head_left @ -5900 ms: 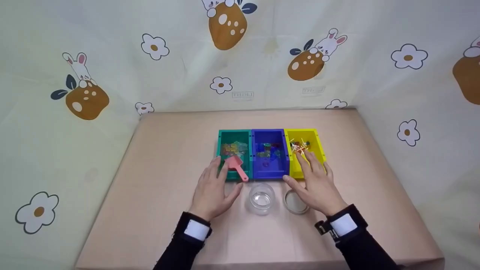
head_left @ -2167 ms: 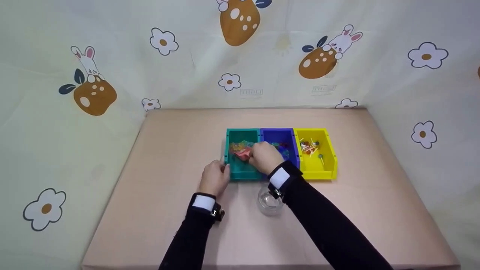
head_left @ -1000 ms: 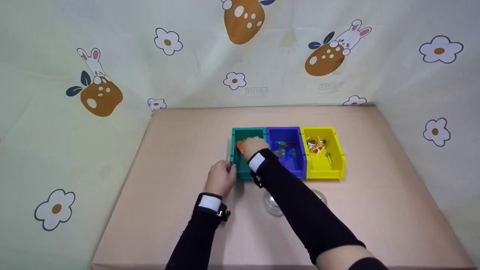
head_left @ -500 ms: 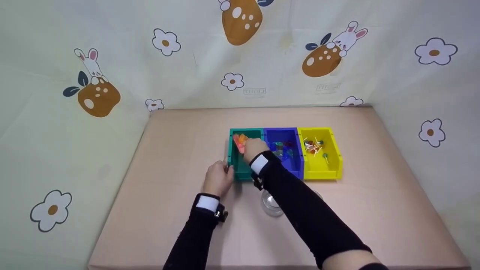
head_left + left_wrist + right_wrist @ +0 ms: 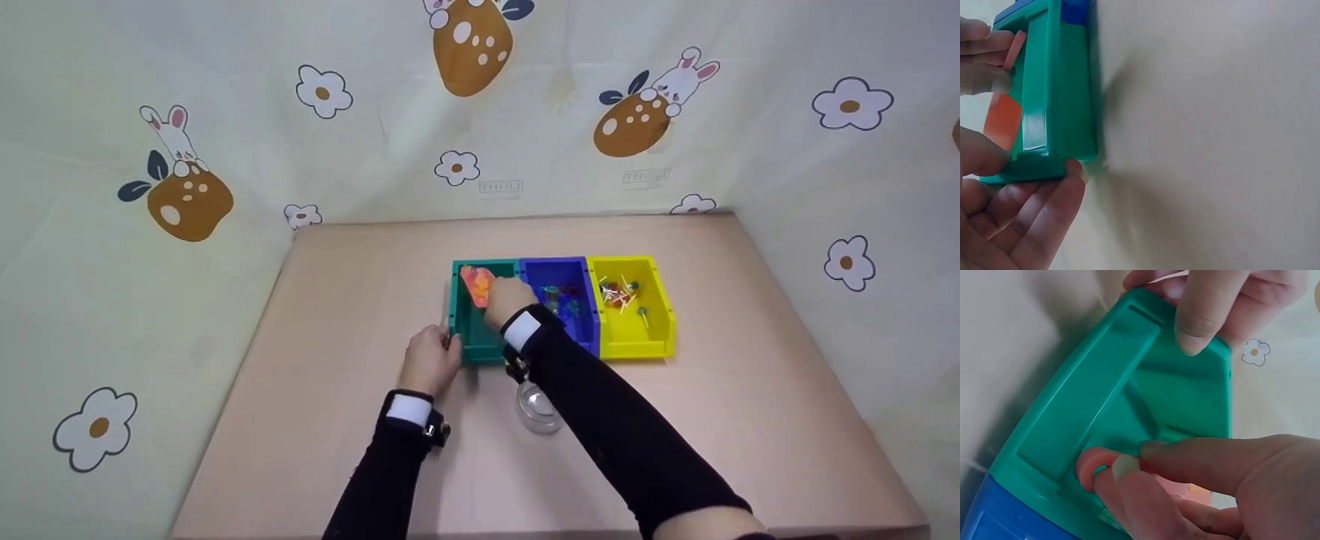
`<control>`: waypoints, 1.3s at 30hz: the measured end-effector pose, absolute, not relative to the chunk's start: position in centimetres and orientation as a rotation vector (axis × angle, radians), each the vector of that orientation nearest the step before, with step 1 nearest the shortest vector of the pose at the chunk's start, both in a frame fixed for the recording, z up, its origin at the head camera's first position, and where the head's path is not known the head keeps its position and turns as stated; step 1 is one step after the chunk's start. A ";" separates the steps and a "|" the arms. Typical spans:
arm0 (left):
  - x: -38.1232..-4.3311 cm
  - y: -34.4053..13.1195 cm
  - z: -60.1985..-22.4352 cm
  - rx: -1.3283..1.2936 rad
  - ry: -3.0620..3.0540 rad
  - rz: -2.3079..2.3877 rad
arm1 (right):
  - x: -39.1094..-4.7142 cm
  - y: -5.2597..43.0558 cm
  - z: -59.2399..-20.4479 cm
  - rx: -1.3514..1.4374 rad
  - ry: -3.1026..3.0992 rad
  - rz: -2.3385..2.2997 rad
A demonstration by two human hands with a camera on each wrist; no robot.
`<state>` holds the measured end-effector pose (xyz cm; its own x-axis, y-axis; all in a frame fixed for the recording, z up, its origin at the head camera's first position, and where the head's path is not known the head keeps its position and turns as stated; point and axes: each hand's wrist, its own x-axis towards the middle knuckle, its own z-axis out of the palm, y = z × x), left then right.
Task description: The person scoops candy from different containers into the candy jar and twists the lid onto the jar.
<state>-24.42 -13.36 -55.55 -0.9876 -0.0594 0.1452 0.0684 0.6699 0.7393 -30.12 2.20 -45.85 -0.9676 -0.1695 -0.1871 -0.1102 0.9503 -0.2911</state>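
Note:
My right hand [image 5: 508, 300] pinches the handle of a small pink scoop [image 5: 478, 297] over the green bin [image 5: 474, 339]. Orange and yellow translucent pieces [image 5: 482, 284] lie in the scoop's bowl. In the right wrist view, thumb and fingers close round the looped handle end [image 5: 1088, 467]. My left hand [image 5: 431, 360] grips the green bin's left side near its front corner. The left wrist view has its thumb [image 5: 982, 152] over the rim and its fingers against the outside. My right hand hides part of the green bin's inside.
A blue bin [image 5: 556, 265] with coloured translucent pieces and a yellow bin [image 5: 637, 349] with several lollipops [image 5: 618, 292] adjoin the green one. A clear jar [image 5: 538, 414] stands in front, partly behind my right sleeve [image 5: 600, 412]. Printed cloth walls surround the table [image 5: 337, 465].
Since the first frame, my right hand has taken up the scoop from the green bin and my left has gripped its side. Lately the scoop has come up with pieces in it.

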 end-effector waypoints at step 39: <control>-24.3 -13.7 -56.5 -0.043 -2.669 -1.248 | -27.6 9.0 -42.2 -0.129 2.916 -0.787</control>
